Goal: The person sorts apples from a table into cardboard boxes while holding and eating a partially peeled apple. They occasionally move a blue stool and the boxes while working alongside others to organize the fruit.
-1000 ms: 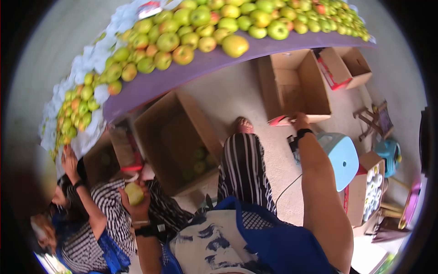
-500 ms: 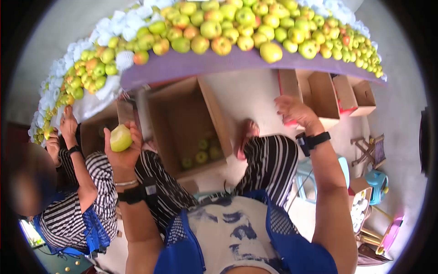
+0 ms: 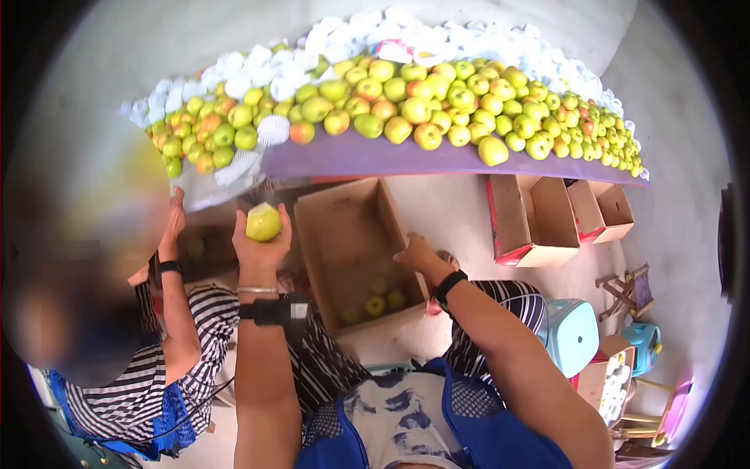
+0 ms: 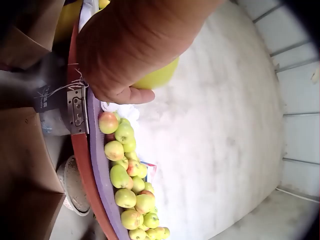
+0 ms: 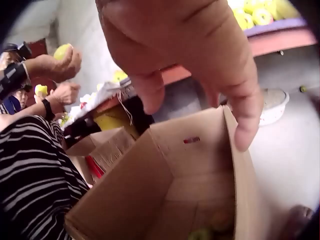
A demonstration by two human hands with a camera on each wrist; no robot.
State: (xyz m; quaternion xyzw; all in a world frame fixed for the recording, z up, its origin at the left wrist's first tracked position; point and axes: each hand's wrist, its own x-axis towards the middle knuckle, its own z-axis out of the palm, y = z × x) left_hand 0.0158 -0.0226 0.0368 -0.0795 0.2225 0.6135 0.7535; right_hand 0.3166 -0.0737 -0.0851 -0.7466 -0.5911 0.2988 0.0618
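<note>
Free gap between hands (image 3: 263, 242) (image 3: 422, 254) above carton (image 3: 340, 201)

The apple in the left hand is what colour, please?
The apple is yellowish green, clearest in head view.

I see left hand (image 4: 125, 52) gripping yellow-green fruit (image 4: 160, 77) near purple table (image 4: 104, 180); apples (image 4: 126, 198) on it, hinge (image 4: 77, 111) at its edge, cardboard box (image 4: 25, 145) alongside.

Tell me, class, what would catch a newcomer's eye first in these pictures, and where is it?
First comes the long heap of green and reddish apples along the purple surface, with white wrappings massed behind. Next, the wearer's left hand holds up a yellow-green apple in front of it. Lower down, the right hand is by the rim of an open cardboard box with a few apples inside.
</note>
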